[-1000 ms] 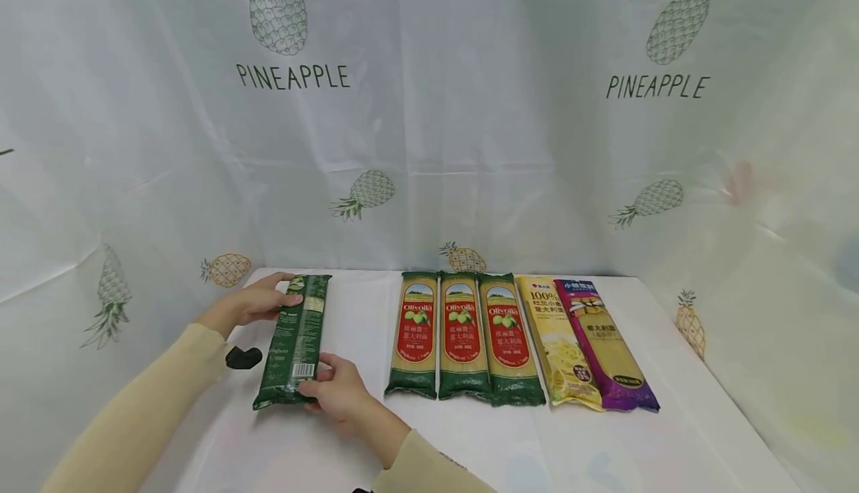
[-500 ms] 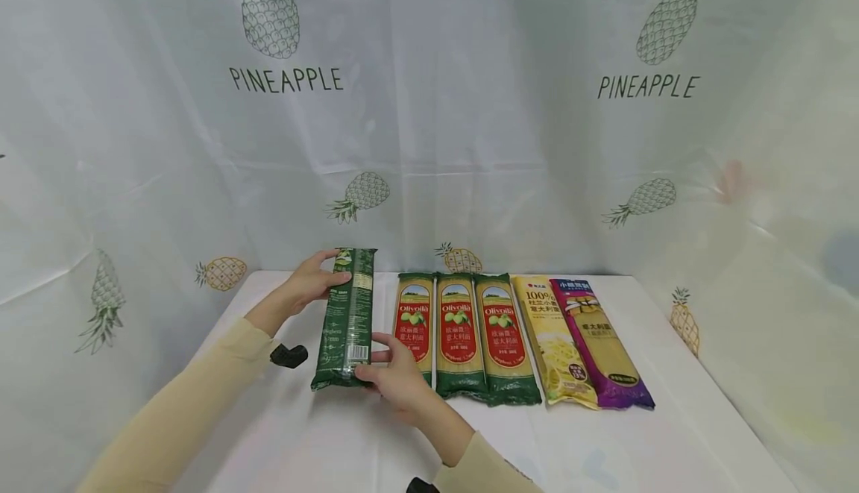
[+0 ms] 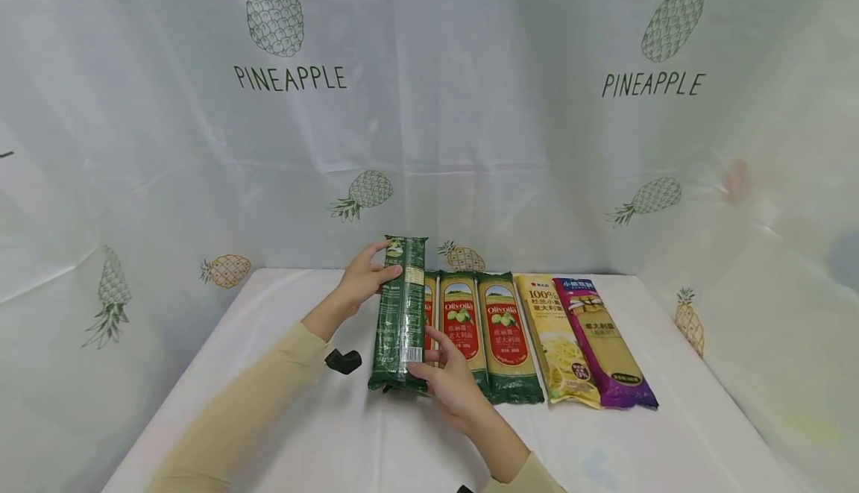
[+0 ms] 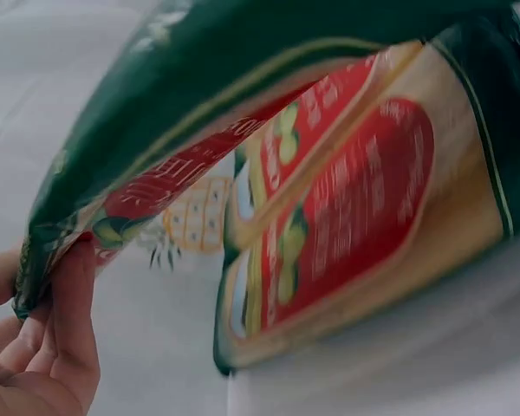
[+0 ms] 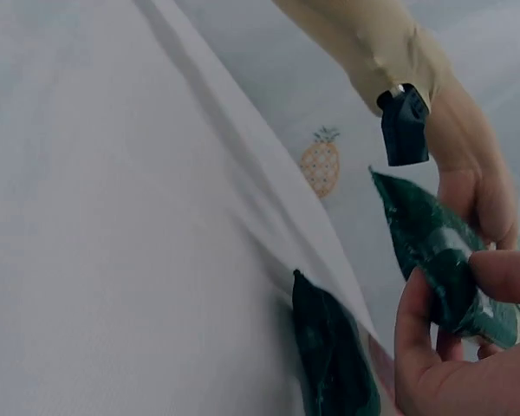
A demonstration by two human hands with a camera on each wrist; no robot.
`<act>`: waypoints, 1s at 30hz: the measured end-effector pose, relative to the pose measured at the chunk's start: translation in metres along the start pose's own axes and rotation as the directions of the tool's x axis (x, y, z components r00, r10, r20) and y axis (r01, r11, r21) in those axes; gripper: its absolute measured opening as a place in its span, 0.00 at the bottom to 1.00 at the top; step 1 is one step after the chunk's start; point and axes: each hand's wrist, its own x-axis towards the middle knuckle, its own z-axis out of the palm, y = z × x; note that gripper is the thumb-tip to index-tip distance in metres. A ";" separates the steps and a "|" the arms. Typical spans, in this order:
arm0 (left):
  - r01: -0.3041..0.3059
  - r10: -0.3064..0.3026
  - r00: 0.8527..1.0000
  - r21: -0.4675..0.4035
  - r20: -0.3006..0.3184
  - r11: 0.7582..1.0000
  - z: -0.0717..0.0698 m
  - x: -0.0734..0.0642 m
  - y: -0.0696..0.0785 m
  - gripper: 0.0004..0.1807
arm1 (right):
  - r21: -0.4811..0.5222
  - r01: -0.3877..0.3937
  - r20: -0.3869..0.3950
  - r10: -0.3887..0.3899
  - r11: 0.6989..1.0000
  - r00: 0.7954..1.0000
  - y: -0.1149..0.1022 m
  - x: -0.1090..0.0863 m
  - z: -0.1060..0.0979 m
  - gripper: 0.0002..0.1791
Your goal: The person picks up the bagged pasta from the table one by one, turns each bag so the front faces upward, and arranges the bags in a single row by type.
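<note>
Both hands hold a green spaghetti packet (image 3: 396, 321), its back with the barcode facing up, raised off the table. My left hand (image 3: 362, 280) pinches its upper left edge; my right hand (image 3: 459, 385) grips the lower right edge. In the left wrist view the red-labelled front of the held packet (image 4: 78, 165) faces down toward other packets. It partly covers the leftmost Olivoilà spaghetti packet (image 3: 430, 299) in the head view. Beside that lie two matching packets, a middle one (image 3: 461, 329) and a right one (image 3: 508, 336), fronts up.
To the right lie a yellow pasta packet (image 3: 557, 336) and a purple pasta packet (image 3: 607, 344), slightly slanted. All rest on a white-covered table (image 3: 322, 433). A pineapple-print curtain (image 3: 470, 105) hangs behind it.
Both hands have lifted the green spaghetti packet from the table's left side and carried it right, over the leftmost packet of the row. The other packets have not moved.
</note>
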 end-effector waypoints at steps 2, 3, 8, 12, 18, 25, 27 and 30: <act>-0.011 0.011 1.000 0.007 -0.004 1.000 0.009 -0.001 0.002 0.41 | -0.021 0.006 -0.009 -0.006 1.000 1.000 0.002 -0.002 -0.008 0.45; -0.018 0.018 1.000 0.012 -0.006 1.000 0.013 -0.001 0.003 0.40 | -0.031 0.009 -0.012 -0.009 0.999 1.000 0.003 -0.002 -0.011 0.45; -0.030 0.030 0.999 -0.003 -0.020 1.000 0.028 -0.002 0.006 0.39 | -0.041 0.005 -0.009 -0.005 0.999 1.000 0.009 -0.005 -0.026 0.46; -0.029 0.029 0.999 0.001 -0.027 1.000 0.035 -0.003 0.005 0.39 | -0.004 0.006 0.015 -0.006 1.000 1.000 0.012 -0.006 -0.033 0.46; -0.054 0.060 0.997 0.126 -0.043 0.991 0.039 -0.005 0.004 0.40 | 0.061 0.066 0.012 -0.066 0.996 0.998 0.016 -0.006 -0.035 0.44; -0.128 0.142 0.990 0.302 -0.025 0.945 0.040 -0.002 0.006 0.39 | 0.031 0.161 -0.041 -0.160 0.986 0.986 0.014 -0.007 -0.031 0.43; -0.133 0.159 0.986 0.375 -0.041 0.918 0.041 -0.003 0.007 0.38 | 0.006 0.170 -0.056 -0.170 0.985 0.984 0.013 -0.008 -0.029 0.42; -0.134 0.186 0.980 0.472 -0.066 0.871 0.043 -0.003 0.011 0.37 | -0.029 0.178 -0.075 -0.179 0.984 0.981 0.012 -0.009 -0.025 0.42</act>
